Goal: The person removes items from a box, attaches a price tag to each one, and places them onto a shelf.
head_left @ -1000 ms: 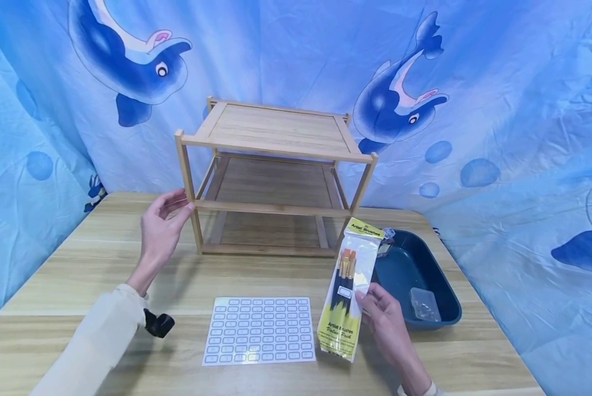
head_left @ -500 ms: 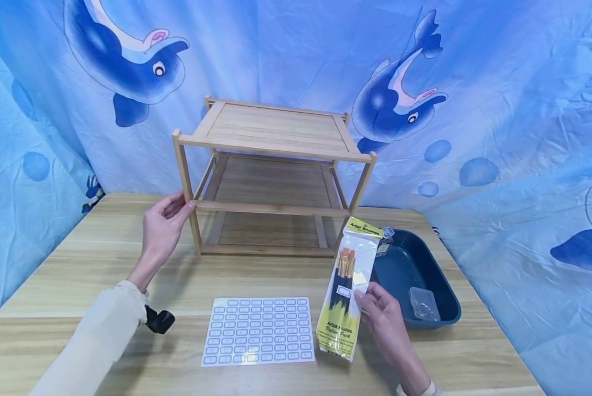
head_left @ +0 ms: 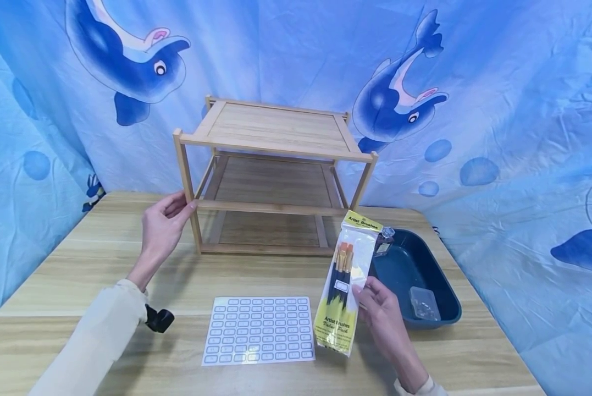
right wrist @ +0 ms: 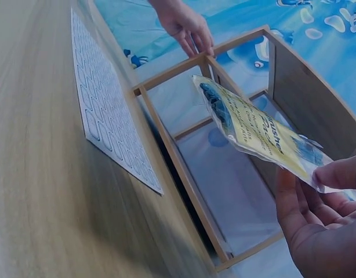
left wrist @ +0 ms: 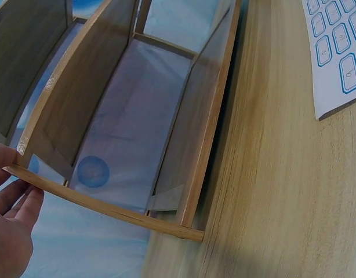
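Note:
My left hand (head_left: pixel 161 225) grips the front left post of a three-tier wooden shelf (head_left: pixel 276 208), thumb at the middle rail. In the left wrist view, fingers (left wrist: pixel 28 208) lie behind the post and the thumb in front. Between thumb and fingers, my right hand (head_left: pixel 382 305) pinches the right edge of a pack of paintbrushes (head_left: pixel 342 275). The pack is clear plastic with a yellow header and several orange-tipped brushes inside. It is held tilted above the table, in front of the shelf's right side. A small white label sits on the brush handles.
A white sheet of blue-bordered labels (head_left: pixel 259 331) lies on the wooden table (head_left: pixel 78 275). At the right stands a dark blue bin (head_left: pixel 446 275) with a small clear plastic box (head_left: pixel 425 303) and a dark item (head_left: pixel 383 242) in it. A blue dolphin-print curtain (head_left: pixel 296 49) hangs behind.
My right hand has raised the paintbrush pack slightly and shifted it a little left, toward the shelf. The left hand keeps its grip on the shelf post.

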The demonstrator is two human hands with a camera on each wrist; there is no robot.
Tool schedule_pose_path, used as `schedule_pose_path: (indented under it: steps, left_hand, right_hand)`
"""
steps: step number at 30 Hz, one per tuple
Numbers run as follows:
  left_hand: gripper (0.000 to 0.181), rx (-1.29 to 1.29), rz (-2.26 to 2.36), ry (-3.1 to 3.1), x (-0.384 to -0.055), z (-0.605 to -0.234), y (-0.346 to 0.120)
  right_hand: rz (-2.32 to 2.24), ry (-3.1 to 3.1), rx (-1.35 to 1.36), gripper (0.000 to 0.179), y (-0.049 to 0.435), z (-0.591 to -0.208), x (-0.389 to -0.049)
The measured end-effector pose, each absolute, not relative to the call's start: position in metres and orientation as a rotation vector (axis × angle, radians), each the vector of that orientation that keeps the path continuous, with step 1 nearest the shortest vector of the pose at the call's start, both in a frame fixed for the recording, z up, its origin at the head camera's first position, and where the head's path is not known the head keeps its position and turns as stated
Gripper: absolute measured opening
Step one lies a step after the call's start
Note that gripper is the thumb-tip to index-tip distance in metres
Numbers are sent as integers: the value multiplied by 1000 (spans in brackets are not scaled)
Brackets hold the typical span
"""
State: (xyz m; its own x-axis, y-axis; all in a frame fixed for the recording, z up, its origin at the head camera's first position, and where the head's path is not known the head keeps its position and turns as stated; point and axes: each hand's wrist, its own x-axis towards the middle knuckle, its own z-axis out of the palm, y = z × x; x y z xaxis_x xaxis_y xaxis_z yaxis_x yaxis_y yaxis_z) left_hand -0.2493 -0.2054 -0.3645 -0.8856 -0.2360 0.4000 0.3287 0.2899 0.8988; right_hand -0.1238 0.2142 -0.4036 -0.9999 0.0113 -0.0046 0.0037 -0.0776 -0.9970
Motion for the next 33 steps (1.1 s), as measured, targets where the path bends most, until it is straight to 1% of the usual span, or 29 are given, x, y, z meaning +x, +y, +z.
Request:
schedule_pose_path:
  steps: [5,11,17,25,33]
  left_hand:
    - [50,-93,-1628,-2108,-250,-364,-205]
    - [52,-88,-1652,-2113,-251,-364,-204]
    - [53,-83,-1640,-2134,-249,-365,-205]
    - [55,-66,-1599,-2164,-250,-366,-206]
    - [53,-77,-1561,-2173,-251,-368,-206]
  right_hand:
    - [2319,-2105,23,33,212,-399,-125]
    - [2306,-2078,80,29,212,-392,-127]
    - [2337,-2052,128,32,211,-384,-130]
    - [2402,-1973,244,26,206,-372,-137]
    - [2403,-1938,297,28,201,-359,-139]
